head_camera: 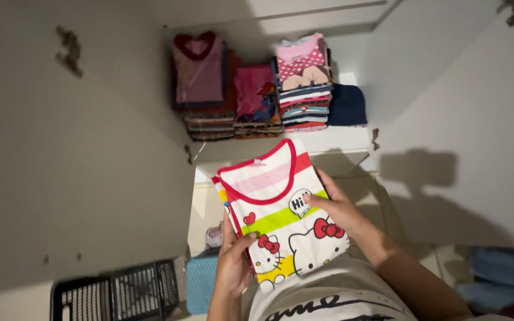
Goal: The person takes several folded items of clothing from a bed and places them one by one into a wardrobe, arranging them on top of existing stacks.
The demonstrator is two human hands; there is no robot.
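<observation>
Head view, looking down into an open white wardrobe (pixel 90 148) with pale doors swung out to either side and a white shelf (pixel 287 145) at mid-height. On the shelf stand four stacks of folded clothing, set close together: a dark red and pink stack (pixel 200 83) at left, a magenta stack (pixel 257 101) beside it, a taller striped stack topped by a pink polka-dot garment (pixel 303 80), and a low navy garment (pixel 347 105) at right. Below left sits a black slatted plastic basket (pixel 114 294), contents not discernible, with a blue textured bin (pixel 200 282) just beside it. Folded blue fabric (pixel 504 273) lies at lower right. In front of the shelf, a folded child's shirt (pixel 278 208), white with pink, green and yellow stripes, red trim and cartoon cat prints, is held between both hands. The left hand (pixel 233 261) clasps its lower left edge, thumb on top; the right hand (pixel 337 208) closes on its right edge, fingers lying across the front.
</observation>
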